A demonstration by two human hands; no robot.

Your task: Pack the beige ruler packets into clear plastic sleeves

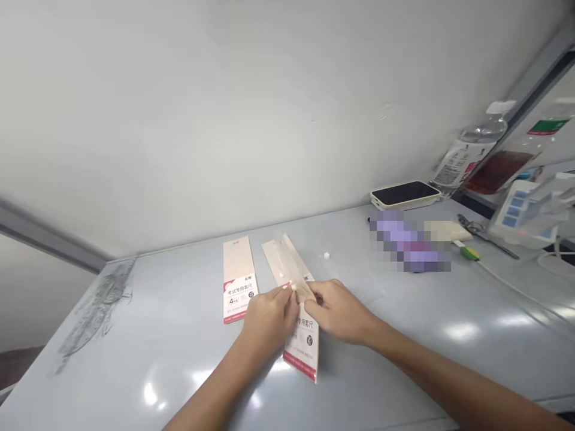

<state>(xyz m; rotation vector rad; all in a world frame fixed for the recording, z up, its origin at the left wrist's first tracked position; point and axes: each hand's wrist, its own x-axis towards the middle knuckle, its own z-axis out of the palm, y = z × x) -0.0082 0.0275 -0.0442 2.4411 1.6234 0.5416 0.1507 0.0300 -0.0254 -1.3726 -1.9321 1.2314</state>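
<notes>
A pale pink ruler set packet [302,358], with a white label and red lower edge, lies at a slant between my hands near the middle of the table. My left hand [268,316] is closed at its left side, with thumb and fingertips pinched on its clear plastic. Opposite it, my right hand [340,312] grips the plastic at the packet's middle, fingers curled. Part of the label is hidden by my hands. A second ruler set packet [238,257] of the same look lies flat to the left. Beyond my right hand are a small white piece [326,255] and a clear plastic sheet [359,281].
On the grey table [175,335], a phone [406,193] rests by the wall. A blurred-out purple item [404,239], scissors [471,224], a green-and-white cable plug [467,251] and a water bottle [471,149] are on the right. Dark drawn marks [99,311] cover the left side.
</notes>
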